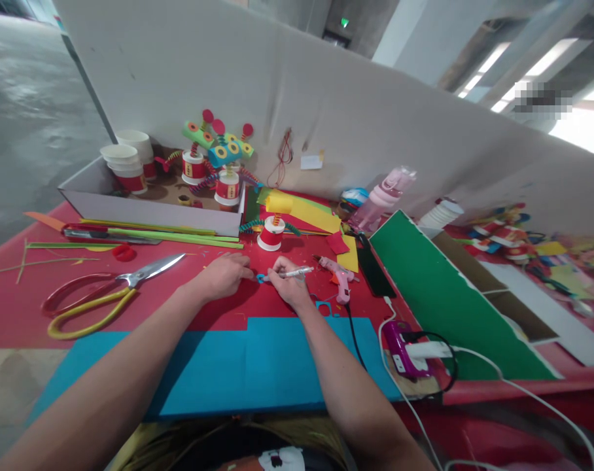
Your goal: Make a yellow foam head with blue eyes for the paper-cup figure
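My right hand (288, 281) is closed around a pen (299, 272), its tip pointing left and down at a small blue paper piece (261, 278) on the red tabletop. From the left, my left hand (227, 275) has its fingers curled and the tips at that piece's edge, pressing it down. Just beyond the hands stands a red-and-white paper cup figure (271, 233) with a yellow rolled-paper head and green coiled arms. A blue paper scrap with a round hole (323, 308) lies to the right of my right hand.
Large scissors (125, 282) lie at left. A shallow box (154, 218) holds paper cups (129, 171) and finished cup figures (227, 186). At right are a pink glue gun (340, 278), a phone (375, 268), a purple power strip (405, 350) with cables, and a green board (449, 301). Blue sheets (277, 366) cover the near edge.
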Demonstrator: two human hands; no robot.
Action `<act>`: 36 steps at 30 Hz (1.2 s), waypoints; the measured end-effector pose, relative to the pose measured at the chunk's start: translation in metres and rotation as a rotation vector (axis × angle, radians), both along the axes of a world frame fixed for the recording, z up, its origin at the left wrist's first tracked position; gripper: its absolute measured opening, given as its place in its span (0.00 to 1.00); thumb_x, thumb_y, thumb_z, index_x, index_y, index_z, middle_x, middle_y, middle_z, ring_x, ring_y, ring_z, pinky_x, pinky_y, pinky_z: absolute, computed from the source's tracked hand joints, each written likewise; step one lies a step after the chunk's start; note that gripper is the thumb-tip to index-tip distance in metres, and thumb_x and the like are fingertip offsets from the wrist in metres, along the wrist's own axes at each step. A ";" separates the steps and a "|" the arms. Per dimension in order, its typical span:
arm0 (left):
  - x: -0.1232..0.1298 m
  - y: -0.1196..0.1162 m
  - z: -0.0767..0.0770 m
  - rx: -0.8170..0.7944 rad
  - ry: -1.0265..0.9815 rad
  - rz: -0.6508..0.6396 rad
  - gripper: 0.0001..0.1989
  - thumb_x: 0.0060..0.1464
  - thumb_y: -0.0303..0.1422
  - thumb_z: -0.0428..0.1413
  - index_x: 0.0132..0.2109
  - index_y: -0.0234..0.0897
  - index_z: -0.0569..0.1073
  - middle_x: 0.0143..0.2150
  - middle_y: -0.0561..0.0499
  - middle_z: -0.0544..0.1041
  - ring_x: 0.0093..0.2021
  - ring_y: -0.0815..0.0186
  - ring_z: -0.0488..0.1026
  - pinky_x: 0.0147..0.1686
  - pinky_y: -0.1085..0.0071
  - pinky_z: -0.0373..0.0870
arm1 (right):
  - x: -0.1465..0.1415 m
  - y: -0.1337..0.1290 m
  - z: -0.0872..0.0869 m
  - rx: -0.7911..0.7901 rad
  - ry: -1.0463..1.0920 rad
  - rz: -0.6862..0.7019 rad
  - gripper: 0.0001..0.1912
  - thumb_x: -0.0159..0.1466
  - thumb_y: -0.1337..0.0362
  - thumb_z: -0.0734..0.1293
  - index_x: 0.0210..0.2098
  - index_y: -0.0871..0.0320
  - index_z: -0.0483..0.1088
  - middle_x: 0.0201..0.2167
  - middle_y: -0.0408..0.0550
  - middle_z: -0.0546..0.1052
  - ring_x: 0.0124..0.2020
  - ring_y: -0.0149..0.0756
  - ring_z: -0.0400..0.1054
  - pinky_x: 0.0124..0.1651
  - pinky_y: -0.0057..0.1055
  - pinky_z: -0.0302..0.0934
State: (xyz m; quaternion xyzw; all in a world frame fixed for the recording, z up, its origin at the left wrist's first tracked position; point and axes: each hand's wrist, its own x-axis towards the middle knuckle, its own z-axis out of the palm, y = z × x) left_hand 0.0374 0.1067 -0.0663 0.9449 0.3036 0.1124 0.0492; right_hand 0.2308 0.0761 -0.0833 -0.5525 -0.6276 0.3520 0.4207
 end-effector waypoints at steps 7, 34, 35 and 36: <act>0.000 0.001 0.000 -0.010 -0.024 -0.015 0.20 0.51 0.22 0.46 0.42 0.44 0.78 0.30 0.48 0.70 0.35 0.64 0.66 0.35 0.69 0.61 | 0.002 0.001 -0.003 0.022 0.004 0.019 0.10 0.57 0.59 0.61 0.23 0.55 0.57 0.16 0.36 0.63 0.20 0.29 0.62 0.23 0.24 0.52; 0.000 -0.001 0.001 -0.021 0.000 0.005 0.21 0.51 0.21 0.46 0.43 0.46 0.78 0.31 0.48 0.70 0.36 0.63 0.67 0.36 0.67 0.61 | 0.000 0.002 0.000 0.046 0.026 -0.003 0.11 0.57 0.59 0.61 0.22 0.54 0.56 0.16 0.36 0.62 0.20 0.30 0.62 0.23 0.25 0.53; 0.000 -0.001 0.001 -0.021 -0.001 0.006 0.21 0.51 0.21 0.46 0.43 0.46 0.78 0.31 0.48 0.70 0.36 0.63 0.67 0.36 0.67 0.61 | 0.000 0.002 -0.001 0.048 0.026 -0.003 0.11 0.57 0.59 0.61 0.22 0.54 0.56 0.16 0.36 0.62 0.20 0.30 0.62 0.23 0.25 0.53; 0.000 0.000 0.001 -0.020 0.002 0.008 0.21 0.52 0.21 0.46 0.43 0.47 0.78 0.31 0.48 0.70 0.36 0.62 0.67 0.36 0.67 0.61 | 0.000 0.002 -0.001 0.045 0.029 -0.001 0.11 0.57 0.59 0.61 0.22 0.54 0.56 0.16 0.36 0.62 0.20 0.30 0.62 0.24 0.25 0.53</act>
